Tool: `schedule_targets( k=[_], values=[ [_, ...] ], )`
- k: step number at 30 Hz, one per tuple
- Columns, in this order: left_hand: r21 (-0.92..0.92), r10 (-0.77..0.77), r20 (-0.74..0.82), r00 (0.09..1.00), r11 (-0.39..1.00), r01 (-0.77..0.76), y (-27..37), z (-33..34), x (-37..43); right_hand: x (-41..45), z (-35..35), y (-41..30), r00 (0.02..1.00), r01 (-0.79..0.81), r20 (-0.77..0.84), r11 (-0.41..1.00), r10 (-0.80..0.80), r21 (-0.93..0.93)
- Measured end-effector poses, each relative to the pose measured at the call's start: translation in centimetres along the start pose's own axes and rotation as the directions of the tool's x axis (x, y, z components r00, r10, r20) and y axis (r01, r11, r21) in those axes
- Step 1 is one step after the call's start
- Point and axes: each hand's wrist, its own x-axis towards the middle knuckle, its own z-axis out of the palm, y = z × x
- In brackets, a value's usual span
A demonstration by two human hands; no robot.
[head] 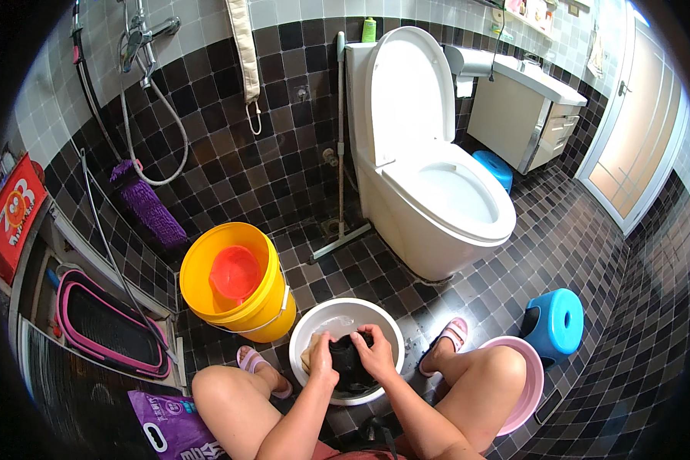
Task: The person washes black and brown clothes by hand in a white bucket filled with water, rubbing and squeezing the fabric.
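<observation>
Between my knees a white plastic basin (pixel 398 333) stands on the tiled floor with water and wet cloth in it. My left hand (pixel 323 361) and my right hand (pixel 374 353) are both over the basin, gripping a black cloth (pixel 349 365) from its two sides. Part of the black cloth hangs down into the basin. A beige cloth (pixel 306 353) lies at the basin's left side, beside my left hand and partly hidden by it.
A yellow bucket (pixel 282 316) holding a red plastic dipper (pixel 236 273) stands front left. Behind the basin are a floor squeegee (pixel 341 172) and a white toilet (pixel 431 230). A pink basin (pixel 532 379) and a blue stool (pixel 560 322) stand at right, a purple bag (pixel 178 425) at left.
</observation>
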Motion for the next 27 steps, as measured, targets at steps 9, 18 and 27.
schedule_targets(
  k=[9,18,27],
  values=[
    [0.039,0.035,0.414,0.910,0.998,-0.056,1.0,0.6,-1.2,-0.2,-1.1,-0.1,0.907,0.226,0.377,0.972,-0.187,-0.061],
    [-0.048,-0.124,0.603,0.788,0.980,0.191,1.7,0.4,-1.2,1.7,-3.3,-3.1,0.937,0.321,0.193,0.934,-0.290,-0.156],
    [0.381,-0.661,0.467,0.587,0.750,0.541,-0.2,-2.0,-0.4,1.5,-3.6,-7.8,0.844,0.536,-0.035,0.844,-0.536,-0.002]
  ],
)
